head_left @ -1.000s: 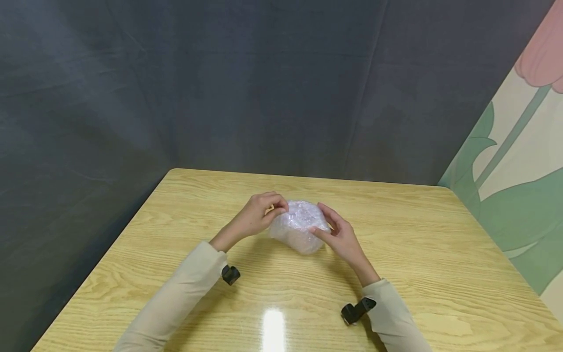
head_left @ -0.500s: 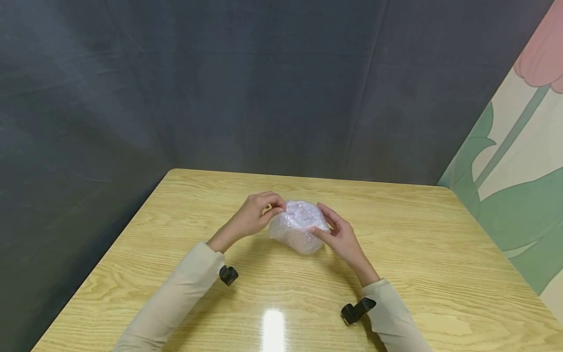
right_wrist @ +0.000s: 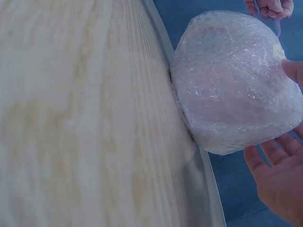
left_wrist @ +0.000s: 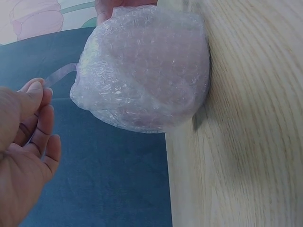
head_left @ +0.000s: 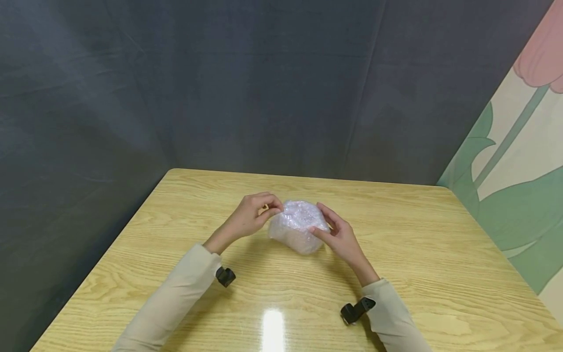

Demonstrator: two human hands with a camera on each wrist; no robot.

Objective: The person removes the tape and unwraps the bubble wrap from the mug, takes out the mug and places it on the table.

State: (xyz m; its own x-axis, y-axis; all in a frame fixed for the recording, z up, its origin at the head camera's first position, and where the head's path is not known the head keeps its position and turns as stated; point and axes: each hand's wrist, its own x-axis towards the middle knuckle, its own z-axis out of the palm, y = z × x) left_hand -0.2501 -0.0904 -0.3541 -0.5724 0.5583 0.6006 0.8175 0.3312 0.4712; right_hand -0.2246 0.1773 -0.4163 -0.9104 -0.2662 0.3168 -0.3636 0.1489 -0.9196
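A rounded bundle in clear bubble wrap [head_left: 298, 230] sits on the wooden table; a faint pinkish tone shows through the wrap, but what is inside cannot be made out. From its top runs a thin strip of clear tape [left_wrist: 61, 74], one end still on the wrap. The left hand [head_left: 252, 215] pinches the free end between thumb and index finger, a little apart from the bundle, its other fingers loosely curled. On the opposite side the right hand [head_left: 340, 237] holds the bundle, thumb [right_wrist: 294, 71] on top and fingers spread along the side.
The light wood-grain table [head_left: 418, 254] extends around the bundle on all sides. Behind it hangs a dark grey-blue curtain [head_left: 272, 93]. At the right stands a wall with painted flowers [head_left: 528, 195]. Each sleeve carries a small black wrist camera [head_left: 226, 276].
The left hand has drawn slightly left, away from the bundle, with the tape end between its fingers. The right hand and the bundle have hardly moved.
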